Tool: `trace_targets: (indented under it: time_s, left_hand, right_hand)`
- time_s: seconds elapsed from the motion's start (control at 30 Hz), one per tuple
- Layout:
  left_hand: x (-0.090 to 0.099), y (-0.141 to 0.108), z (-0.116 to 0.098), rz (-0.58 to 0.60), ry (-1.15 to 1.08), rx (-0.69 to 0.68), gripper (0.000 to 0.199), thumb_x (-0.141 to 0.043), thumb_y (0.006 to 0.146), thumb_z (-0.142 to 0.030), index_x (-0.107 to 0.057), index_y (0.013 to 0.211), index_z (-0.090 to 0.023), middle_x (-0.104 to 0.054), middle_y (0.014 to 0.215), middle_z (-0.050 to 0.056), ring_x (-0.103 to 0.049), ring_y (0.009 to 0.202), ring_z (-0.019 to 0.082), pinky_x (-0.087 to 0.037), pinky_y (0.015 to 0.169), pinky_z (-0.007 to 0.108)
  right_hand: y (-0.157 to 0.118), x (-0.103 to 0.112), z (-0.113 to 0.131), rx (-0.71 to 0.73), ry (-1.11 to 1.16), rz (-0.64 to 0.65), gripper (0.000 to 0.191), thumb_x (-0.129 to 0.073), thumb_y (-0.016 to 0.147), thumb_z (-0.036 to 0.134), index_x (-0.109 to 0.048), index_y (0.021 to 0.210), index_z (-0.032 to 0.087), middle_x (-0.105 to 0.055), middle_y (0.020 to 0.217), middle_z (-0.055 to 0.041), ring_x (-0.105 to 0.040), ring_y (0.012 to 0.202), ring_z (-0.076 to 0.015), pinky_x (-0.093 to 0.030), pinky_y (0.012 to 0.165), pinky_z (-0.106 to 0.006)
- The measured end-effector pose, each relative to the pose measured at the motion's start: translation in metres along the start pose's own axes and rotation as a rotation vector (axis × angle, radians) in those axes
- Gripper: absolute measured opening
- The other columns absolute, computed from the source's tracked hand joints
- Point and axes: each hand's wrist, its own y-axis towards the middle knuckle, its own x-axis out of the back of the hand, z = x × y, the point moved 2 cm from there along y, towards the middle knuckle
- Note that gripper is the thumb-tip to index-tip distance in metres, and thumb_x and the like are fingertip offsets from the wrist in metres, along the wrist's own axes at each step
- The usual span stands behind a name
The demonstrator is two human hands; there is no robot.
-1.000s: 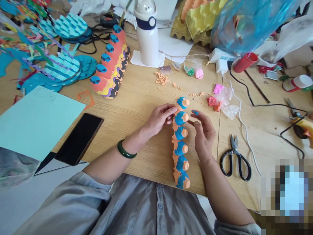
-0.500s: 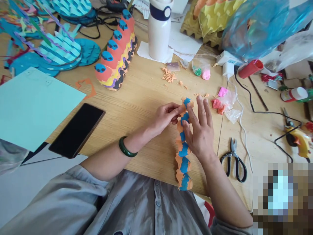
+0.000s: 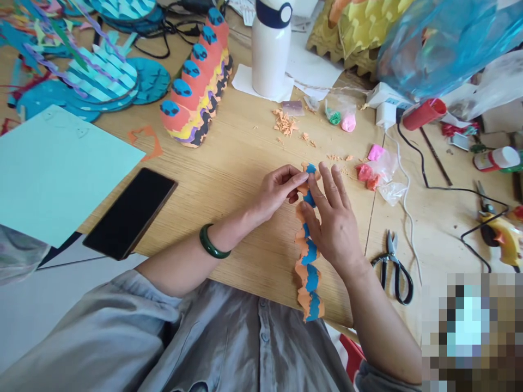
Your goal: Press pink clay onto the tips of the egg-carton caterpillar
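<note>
A long scalloped strip, like a row cut from an egg carton, is orange with blue patches along it (image 3: 311,279). It runs from the middle of the table to past the front edge. My left hand (image 3: 278,193) is closed, pinching the strip's far end between thumb and fingers. Over the strip's right side lies my right hand (image 3: 340,231), its fingers stretched out and spread. Its index fingertip and thumb rest on the blue patches near the left fingertips. Part of the strip's upper half is hidden beneath the right thumb and index finger.
Black-handled scissors (image 3: 392,267) lie right of my right forearm. A phone (image 3: 131,213) and a pale green sheet (image 3: 61,174) are at the left. Farther back stand a painted egg-carton caterpillar shape (image 3: 200,81) and a white bottle (image 3: 269,60). Orange scraps (image 3: 285,122) and clay bags (image 3: 370,174) lie beyond my hands.
My right hand has shifted slightly left over the strip, its thumb and index finger moving with it. The strip's near end has swung a little right. My left hand keeps its pinch.
</note>
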Motion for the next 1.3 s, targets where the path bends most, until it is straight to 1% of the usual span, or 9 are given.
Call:
trace_targets:
  time_s: [0.13, 0.23, 0.3, 0.4, 0.53, 0.67, 0.9, 1.17, 1.3]
  left_hand:
    - [0.001, -0.001, 0.0, 0.004, 0.043, -0.051, 0.052, -0.087, 0.075, -0.064, -0.065, 0.076, -0.018, -0.062, 0.066, -0.004, -0.047, 0.051, 0.005, -0.04, 0.05, 0.022]
    - [0.001, -0.003, -0.002, -0.023, 0.075, -0.078, 0.049, -0.086, 0.077, -0.063, -0.067, 0.076, -0.017, -0.063, 0.068, -0.003, -0.05, 0.055, 0.006, -0.042, 0.053, 0.023]
    - [0.001, -0.004, -0.002, -0.051, 0.1, -0.078, 0.047, -0.085, 0.079, -0.06, -0.066, 0.076, -0.018, -0.062, 0.068, -0.003, -0.054, 0.059, 0.007, -0.044, 0.056, 0.023]
    - [0.001, -0.004, -0.003, -0.069, 0.101, -0.06, 0.045, -0.085, 0.081, -0.058, -0.065, 0.074, -0.018, -0.062, 0.068, -0.003, -0.055, 0.06, 0.008, -0.045, 0.057, 0.023]
    - [0.0, -0.003, -0.002, -0.044, 0.074, -0.035, 0.047, -0.086, 0.078, -0.06, -0.064, 0.073, -0.019, -0.06, 0.065, -0.004, -0.051, 0.057, 0.007, -0.044, 0.054, 0.023]
    - [-0.002, -0.003, -0.001, -0.001, 0.053, -0.006, 0.053, -0.09, 0.07, -0.065, -0.064, 0.07, -0.019, -0.052, 0.055, -0.006, -0.048, 0.051, 0.007, -0.043, 0.052, 0.024]
    - [-0.002, -0.006, 0.0, 0.063, 0.144, -0.023, 0.052, -0.086, 0.075, -0.066, -0.066, 0.067, -0.018, -0.054, 0.055, -0.005, -0.052, 0.052, 0.008, -0.045, 0.056, 0.025]
    - [-0.003, -0.009, -0.001, 0.18, 0.148, 0.009, 0.045, -0.086, 0.077, -0.06, -0.072, 0.075, -0.017, -0.064, 0.068, -0.001, -0.058, 0.059, 0.01, -0.047, 0.056, 0.025]
    - [-0.005, -0.01, -0.003, 0.139, 0.199, 0.032, 0.046, -0.09, 0.072, -0.057, -0.067, 0.074, -0.017, -0.067, 0.07, -0.001, -0.057, 0.059, 0.009, -0.046, 0.055, 0.024]
  right_hand:
    - [-0.001, 0.0, -0.004, -0.046, 0.218, -0.067, 0.05, -0.057, 0.105, 0.04, -0.057, 0.155, 0.034, -0.041, 0.175, -0.0037, -0.025, 0.168, -0.0325, -0.026, 0.134, -0.065]
    - [-0.002, -0.001, -0.014, -0.23, 0.545, -0.235, 0.044, -0.063, 0.103, 0.047, -0.065, 0.145, 0.035, -0.054, 0.166, -0.0044, -0.047, 0.157, -0.0295, -0.04, 0.129, -0.058]
    - [-0.003, -0.005, -0.022, -0.422, 0.782, -0.32, 0.036, -0.069, 0.098, 0.051, -0.074, 0.129, 0.033, -0.071, 0.146, -0.0048, -0.065, 0.138, -0.0273, -0.052, 0.119, -0.053]
    - [-0.001, -0.019, -0.03, -0.652, 1.143, -0.179, 0.035, -0.078, 0.088, 0.058, -0.08, 0.104, 0.026, -0.082, 0.107, -0.005, -0.078, 0.104, -0.0245, -0.064, 0.098, -0.045]
    - [0.002, -0.032, -0.034, -0.747, 1.423, -0.062, 0.038, -0.089, 0.075, 0.055, -0.079, 0.096, 0.025, -0.081, 0.09, -0.0001, -0.075, 0.081, -0.0182, -0.065, 0.081, -0.035]
    - [0.002, -0.037, -0.034, -0.787, 1.507, -0.04, 0.037, -0.089, 0.071, 0.057, -0.075, 0.091, 0.028, -0.079, 0.089, 0.0026, -0.072, 0.078, -0.0168, -0.062, 0.075, -0.032]
    - [-0.004, -0.033, -0.031, -0.822, 1.41, -0.02, 0.041, -0.077, 0.078, 0.072, -0.069, 0.088, 0.033, -0.077, 0.085, -0.0005, -0.075, 0.088, -0.0266, -0.061, 0.077, -0.044]
    - [-0.003, -0.032, -0.031, -0.873, 1.547, 0.009, 0.036, -0.08, 0.081, 0.062, -0.072, 0.087, 0.027, -0.072, 0.071, 0.0034, -0.068, 0.061, -0.017, -0.057, 0.056, -0.031]
    - [-0.003, -0.03, -0.027, -0.829, 1.535, 0.013, 0.036, -0.079, 0.083, 0.063, -0.07, 0.086, 0.027, -0.07, 0.067, 0.0033, -0.067, 0.059, -0.0176, -0.056, 0.054, -0.031]
